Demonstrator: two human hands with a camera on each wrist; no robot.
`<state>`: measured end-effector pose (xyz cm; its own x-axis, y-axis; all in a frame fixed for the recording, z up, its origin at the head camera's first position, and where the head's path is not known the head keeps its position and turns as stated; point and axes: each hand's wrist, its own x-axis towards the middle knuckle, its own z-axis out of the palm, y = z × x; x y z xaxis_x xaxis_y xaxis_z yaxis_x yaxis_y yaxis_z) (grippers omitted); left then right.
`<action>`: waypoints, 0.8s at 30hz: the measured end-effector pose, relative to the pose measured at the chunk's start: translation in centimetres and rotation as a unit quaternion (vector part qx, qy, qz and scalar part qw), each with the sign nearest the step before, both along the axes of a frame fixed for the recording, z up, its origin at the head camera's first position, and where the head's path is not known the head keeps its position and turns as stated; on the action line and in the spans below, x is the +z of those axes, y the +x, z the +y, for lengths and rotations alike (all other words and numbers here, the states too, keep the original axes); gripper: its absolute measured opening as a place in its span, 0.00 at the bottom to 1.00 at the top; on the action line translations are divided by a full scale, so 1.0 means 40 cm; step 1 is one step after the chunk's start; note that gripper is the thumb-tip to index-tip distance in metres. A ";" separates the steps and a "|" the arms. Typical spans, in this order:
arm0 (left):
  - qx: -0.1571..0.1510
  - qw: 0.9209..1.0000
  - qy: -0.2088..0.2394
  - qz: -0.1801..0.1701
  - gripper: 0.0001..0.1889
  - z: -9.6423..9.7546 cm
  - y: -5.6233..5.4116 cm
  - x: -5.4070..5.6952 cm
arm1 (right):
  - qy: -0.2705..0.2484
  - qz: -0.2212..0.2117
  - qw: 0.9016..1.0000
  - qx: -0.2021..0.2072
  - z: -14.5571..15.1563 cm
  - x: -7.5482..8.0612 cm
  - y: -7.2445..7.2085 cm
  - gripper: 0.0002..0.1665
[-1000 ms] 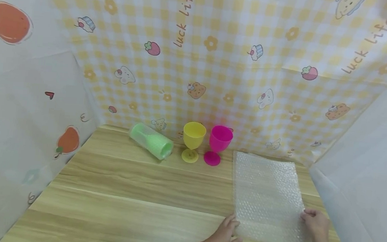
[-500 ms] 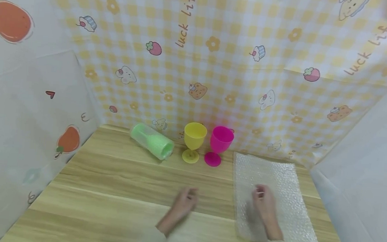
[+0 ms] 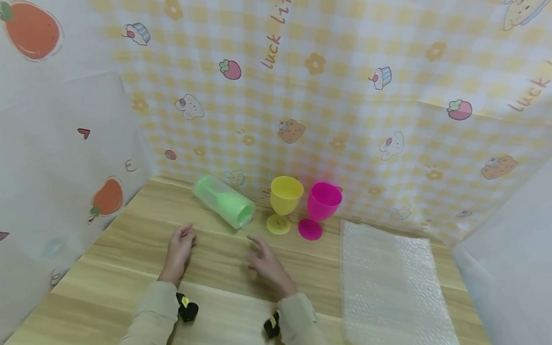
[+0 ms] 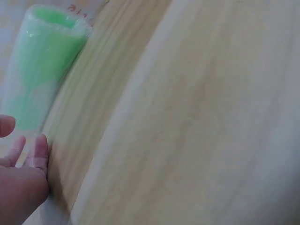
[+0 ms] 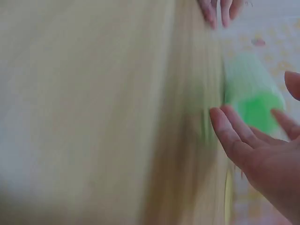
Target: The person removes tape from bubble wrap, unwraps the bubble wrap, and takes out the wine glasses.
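A green goblet wrapped in bubble wrap [image 3: 224, 201] lies on its side at the back left of the table. My left hand [image 3: 181, 248] hovers just in front and to the left of it, fingers loosely bent, holding nothing. On the other side my right hand [image 3: 269, 264] reaches toward the wrapped goblet's open end, fingers spread and apart from it. In the right wrist view the fingers [image 5: 233, 136] are fairly straight beside the blurred green bundle [image 5: 260, 110]. The left wrist view shows the bundle [image 4: 44, 65] beyond the left fingertips.
A yellow goblet [image 3: 286, 196] and a pink goblet [image 3: 324, 201] stand upright at the back middle. A flat sheet of bubble wrap [image 3: 397, 293] lies on the right of the wooden table [image 3: 227, 319]. A checked cloth [image 3: 309, 105] hangs behind.
Both hands have left the bubble wrap sheet and moved left and away from me, to either side of the wrapped goblet. The sheet stays on the table at the right.
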<state>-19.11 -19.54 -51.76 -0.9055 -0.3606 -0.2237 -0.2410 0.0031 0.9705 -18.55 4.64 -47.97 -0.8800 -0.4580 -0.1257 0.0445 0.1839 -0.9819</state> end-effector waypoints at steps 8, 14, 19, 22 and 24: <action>-0.020 1.000 0.011 -0.002 0.27 0.008 -0.008 -0.001 | 0.020 0.014 0.998 -0.065 -0.116 -0.016 -0.086 0.36; -0.032 0.999 0.018 0.003 0.29 0.003 0.002 0.000 | 0.058 0.014 0.998 -0.029 -0.144 -0.001 -0.091 0.37; -0.031 0.998 0.053 0.018 0.32 -0.003 0.009 0.005 | 0.043 0.000 0.998 -0.044 -0.137 -0.015 -0.085 0.32; -0.023 0.996 0.085 0.033 0.36 -0.010 0.011 0.007 | 0.035 0.002 0.997 -0.065 -0.119 -0.032 -0.074 0.26; -0.024 0.994 0.099 0.039 0.37 -0.016 0.016 0.006 | 0.030 0.010 0.997 -0.075 -0.105 -0.040 -0.064 0.24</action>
